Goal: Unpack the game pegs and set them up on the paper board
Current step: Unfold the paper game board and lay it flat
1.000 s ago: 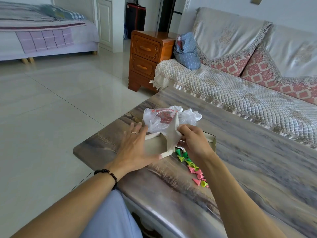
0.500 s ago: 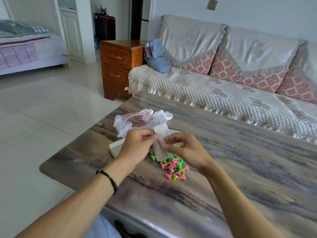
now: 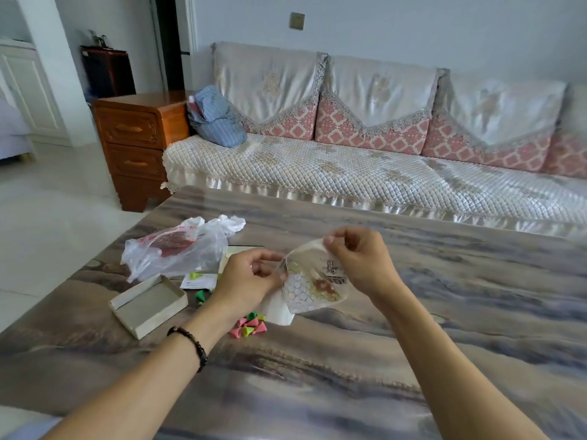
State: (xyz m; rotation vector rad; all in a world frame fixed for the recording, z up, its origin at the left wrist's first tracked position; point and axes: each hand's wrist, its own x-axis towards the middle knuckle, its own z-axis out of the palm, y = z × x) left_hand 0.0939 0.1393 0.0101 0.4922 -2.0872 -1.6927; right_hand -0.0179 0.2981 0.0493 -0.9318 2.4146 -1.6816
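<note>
Both hands hold the paper board [image 3: 313,285] above the desk [image 3: 444,296]. Left hand [image 3: 251,281] pinches its left edge with curled fingers; right hand [image 3: 359,258] pinches the top edge between thumb and fingertips. The board is partly unfolded and bowed, its printed face with a honeycomb grid turned toward the camera, and a white flap hangs below it toward the desk.

Pegs [image 3: 249,325], pink and green cones, lie in a small heap on the desk just under the left wrist, with a few more green ones [image 3: 200,295] to the left, near a small card [image 3: 198,280]. An open grey box [image 3: 149,304] sits left of the pegs, with nothing visible inside. Behind it lies a crumpled plastic bag [image 3: 178,249] with red print. A dark bead bracelet [image 3: 190,342] circles the left wrist. A sofa [image 3: 349,173] runs along the far side of the desk, with a wooden cabinet [image 3: 136,144] at its left end.
</note>
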